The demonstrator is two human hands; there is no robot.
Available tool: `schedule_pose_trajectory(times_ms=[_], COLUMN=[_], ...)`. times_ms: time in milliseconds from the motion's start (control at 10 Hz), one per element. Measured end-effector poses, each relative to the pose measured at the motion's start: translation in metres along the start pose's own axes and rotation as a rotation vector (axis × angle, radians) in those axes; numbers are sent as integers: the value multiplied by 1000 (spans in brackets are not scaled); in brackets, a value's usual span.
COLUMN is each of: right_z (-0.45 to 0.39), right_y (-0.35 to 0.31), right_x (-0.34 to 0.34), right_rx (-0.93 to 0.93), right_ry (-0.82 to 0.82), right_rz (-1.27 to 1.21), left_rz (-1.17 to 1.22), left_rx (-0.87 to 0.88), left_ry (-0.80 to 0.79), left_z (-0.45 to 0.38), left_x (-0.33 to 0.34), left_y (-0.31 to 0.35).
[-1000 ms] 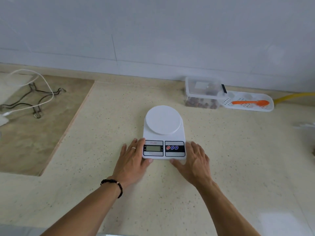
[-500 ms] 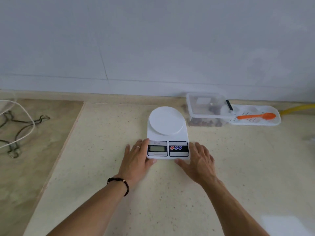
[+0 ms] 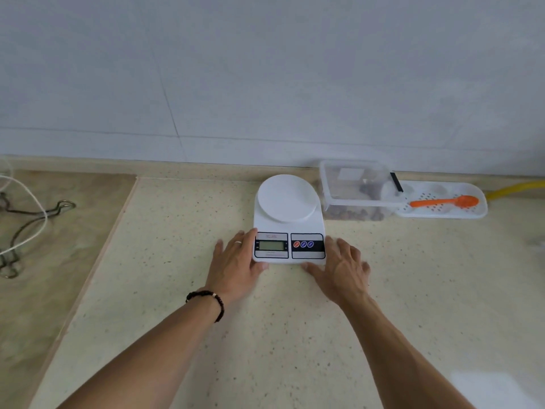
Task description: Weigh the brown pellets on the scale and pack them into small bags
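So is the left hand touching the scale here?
Touching. In the head view, the left hand lies flat against the scale, its fingers along the left edge and thumb at the front corner.

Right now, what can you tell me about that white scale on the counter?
The scale is white, plastic-looking, and sits flat on the speckled counter near the wall. Its round platter at the back is bare. The front panel has a small grey display, too blurred to read, and three round buttons, one red, two blue. The left hand and right hand lie open against its front corners. A clear tub stands close on its right.
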State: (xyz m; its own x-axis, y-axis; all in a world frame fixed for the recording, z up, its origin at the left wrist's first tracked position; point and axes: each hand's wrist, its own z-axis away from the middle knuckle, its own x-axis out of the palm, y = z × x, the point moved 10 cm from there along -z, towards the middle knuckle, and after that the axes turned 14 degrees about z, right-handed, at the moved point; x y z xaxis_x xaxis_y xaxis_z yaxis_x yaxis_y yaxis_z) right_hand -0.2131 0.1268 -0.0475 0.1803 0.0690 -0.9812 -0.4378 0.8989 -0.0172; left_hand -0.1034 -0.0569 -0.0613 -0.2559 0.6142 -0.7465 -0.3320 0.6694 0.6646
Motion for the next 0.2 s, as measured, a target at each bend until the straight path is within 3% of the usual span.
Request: schedule_pose_trajectory(times_ms=[100,200], right_z=[2,11], right_y=[1,10], right_x=[-1,-12], right_rx=[-19,-7], right_ry=[-30,-28], right_rz=[-20,-144], left_rz=[19,74], left_rx=[-25,57], left_ry=[-4,105], left_z=[2,12], left_x=[-2,-15], left_y=[3,22])
